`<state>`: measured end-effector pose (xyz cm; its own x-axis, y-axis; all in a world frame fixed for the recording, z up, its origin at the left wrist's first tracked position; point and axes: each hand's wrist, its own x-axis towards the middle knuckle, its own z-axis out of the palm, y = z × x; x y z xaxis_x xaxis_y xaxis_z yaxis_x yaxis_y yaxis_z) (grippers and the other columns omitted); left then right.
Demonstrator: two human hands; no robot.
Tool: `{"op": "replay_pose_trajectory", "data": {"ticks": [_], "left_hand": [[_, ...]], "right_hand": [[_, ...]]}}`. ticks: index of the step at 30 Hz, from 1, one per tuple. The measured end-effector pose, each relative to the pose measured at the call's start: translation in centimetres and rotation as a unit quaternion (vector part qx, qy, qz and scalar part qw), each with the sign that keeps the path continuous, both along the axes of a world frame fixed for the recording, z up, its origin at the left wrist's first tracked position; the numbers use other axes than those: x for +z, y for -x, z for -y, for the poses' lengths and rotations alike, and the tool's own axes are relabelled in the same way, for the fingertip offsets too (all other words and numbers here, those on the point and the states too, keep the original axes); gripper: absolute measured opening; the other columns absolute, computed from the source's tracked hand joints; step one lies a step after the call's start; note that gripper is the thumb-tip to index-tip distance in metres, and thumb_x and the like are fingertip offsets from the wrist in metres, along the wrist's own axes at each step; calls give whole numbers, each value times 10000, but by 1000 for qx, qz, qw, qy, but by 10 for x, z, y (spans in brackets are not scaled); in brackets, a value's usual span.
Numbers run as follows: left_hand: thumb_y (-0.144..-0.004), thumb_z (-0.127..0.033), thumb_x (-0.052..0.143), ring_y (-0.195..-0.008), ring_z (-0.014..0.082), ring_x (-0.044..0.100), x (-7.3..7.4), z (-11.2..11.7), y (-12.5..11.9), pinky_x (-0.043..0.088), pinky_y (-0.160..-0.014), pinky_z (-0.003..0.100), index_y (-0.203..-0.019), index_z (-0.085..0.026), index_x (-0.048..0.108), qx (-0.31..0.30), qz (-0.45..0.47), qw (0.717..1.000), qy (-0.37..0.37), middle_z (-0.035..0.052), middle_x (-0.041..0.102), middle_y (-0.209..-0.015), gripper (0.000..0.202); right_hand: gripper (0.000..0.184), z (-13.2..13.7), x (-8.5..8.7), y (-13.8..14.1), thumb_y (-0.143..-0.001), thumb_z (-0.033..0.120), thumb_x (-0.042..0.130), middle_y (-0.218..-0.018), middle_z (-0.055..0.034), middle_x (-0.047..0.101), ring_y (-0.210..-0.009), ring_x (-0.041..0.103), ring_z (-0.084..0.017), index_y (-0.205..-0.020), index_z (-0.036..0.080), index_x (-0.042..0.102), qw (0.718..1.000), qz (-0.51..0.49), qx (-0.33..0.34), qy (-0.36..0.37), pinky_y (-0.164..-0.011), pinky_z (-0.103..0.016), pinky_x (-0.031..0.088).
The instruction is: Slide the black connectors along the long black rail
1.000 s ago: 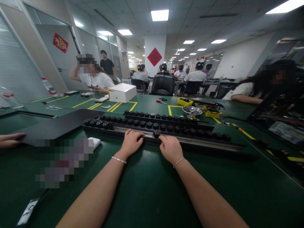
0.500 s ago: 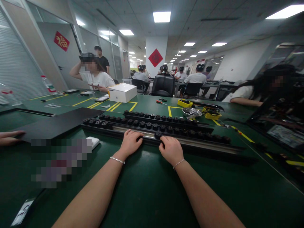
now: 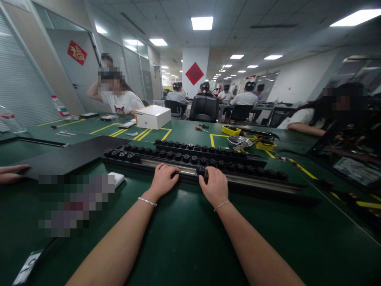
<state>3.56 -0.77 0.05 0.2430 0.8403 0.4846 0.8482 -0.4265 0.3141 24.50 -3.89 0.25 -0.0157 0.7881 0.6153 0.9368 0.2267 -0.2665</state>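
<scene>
A long black rail [image 3: 256, 183] with a silver channel lies across the green table [image 3: 190, 238], and a row of small black knobs [image 3: 166, 155] runs along it. A second black rail [image 3: 208, 151] with knobs lies just behind it. My left hand [image 3: 163, 179] rests on the near rail's front edge with its fingers curled over it. My right hand [image 3: 214, 186] lies beside it on the rail, fingers bent over one black knob at its fingertips. Both wrists wear thin bracelets.
A black flat panel [image 3: 74, 157] lies at left, with another person's hand [image 3: 12, 173] on its edge. Behind stand a white box [image 3: 153, 116], yellow trays [image 3: 232, 128], a metal bowl [image 3: 239, 140] and red-handled tools [image 3: 199, 128]. People sit at both sides and behind.
My right hand has slid slightly right and forward, up over a black knob on the rail. My left hand has stayed put. The person at far left moved a little.
</scene>
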Motion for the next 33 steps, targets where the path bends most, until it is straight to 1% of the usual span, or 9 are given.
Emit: {"op": "replay_pose_trajectory", "data": {"ticks": [2,5,9,12,15,19,25,33], "left_hand": [[-817,-298,507,-939,178,597,0,0,-1,244,-1062,432,-926,-296,652,4,1,1000,1,-31,712,-934,181],[-821,-309,505,-932,179,598,0,0,-2,249,-1058,435,-913,-294,653,8,2,1000,0,-27,714,-924,176],[-824,-317,502,-931,178,602,0,-1,-2,249,-1057,437,-907,-291,655,10,0,1000,2,-24,711,-913,176],[-829,-314,499,-938,174,602,0,-1,-2,248,-1059,431,-911,-290,653,11,-3,1000,5,-23,709,-913,176],[-832,-317,500,-941,174,604,0,-2,-1,249,-1056,431,-910,-289,652,10,-4,1000,5,-23,710,-917,174],[-833,-323,504,-940,176,606,-2,-2,0,247,-1054,430,-913,-287,650,6,-5,1000,-1,-25,711,-919,170],[-842,-330,491,-944,178,606,-2,-2,1,243,-1056,425,-908,-292,652,3,-1,1000,-6,-27,712,-928,178],[-840,-330,493,-944,181,606,-2,-3,1,245,-1055,433,-909,-293,651,5,-6,1000,2,-23,712,-926,176]], "right_hand": [[379,-1,0,4,-840,367,483,-1122,-123,622,-1091,489,-243,-1137,147,569,1000,-9,-17,-10,-956,-386,298],[396,-6,3,11,-854,396,471,-1125,-109,633,-1090,493,-241,-1175,185,569,999,-13,-35,9,-977,-415,260],[333,-12,9,18,-858,418,466,-1026,-91,660,-986,528,-226,-1063,215,632,997,-26,-55,42,-884,-373,308],[284,-14,13,21,-847,400,484,-970,-76,664,-946,534,-219,-999,224,647,995,-41,-79,50,-839,-356,315],[260,-13,14,22,-839,380,493,-958,-63,667,-936,538,-213,-981,225,646,995,-41,-78,53,-828,-346,315],[248,-12,14,21,-833,366,500,-942,-68,671,-928,544,-207,-962,216,648,995,-35,-74,49,-810,-336,319],[228,-14,12,14,-828,332,486,-886,-60,675,-888,561,-197,-937,198,635,995,-38,-81,46,-797,-326,327],[227,-13,11,8,-817,326,488,-890,-60,680,-882,569,-203,-933,196,634,995,-44,-81,44,-786,-324,336]]}}
